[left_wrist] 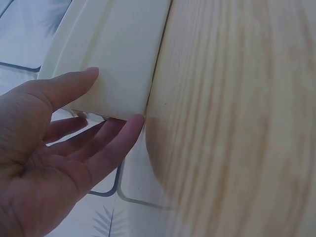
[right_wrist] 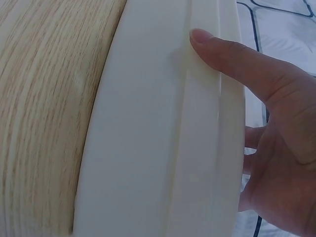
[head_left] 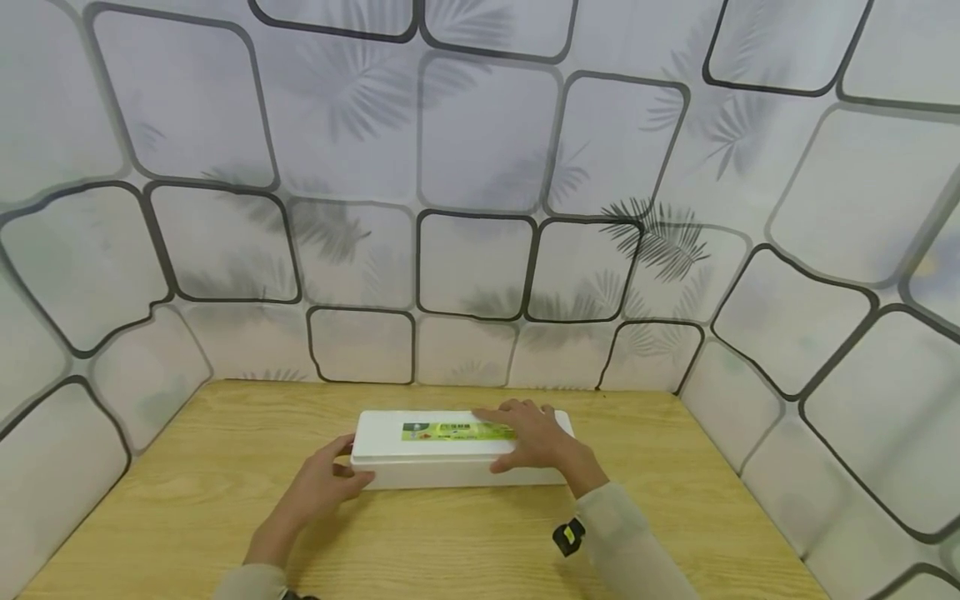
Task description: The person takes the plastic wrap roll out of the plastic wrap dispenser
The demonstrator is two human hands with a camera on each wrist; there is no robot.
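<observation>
A long white plastic box with its lid on lies across the wooden table. A green and yellow label shows on top of the lid. At the box's left end, my left hand has its thumb on the front side and its fingers around the end, as the left wrist view also shows. My right hand spans the lid near the right end. Its thumb presses the front edge of the lid, while its fingers reach over the top toward the far edge and are partly hidden in the right wrist view.
The wooden table stretches around the box on all sides. Behind it and to both sides hangs a pale wall covering with dark outlined squares and leaf prints. A black strap piece is on the right sleeve.
</observation>
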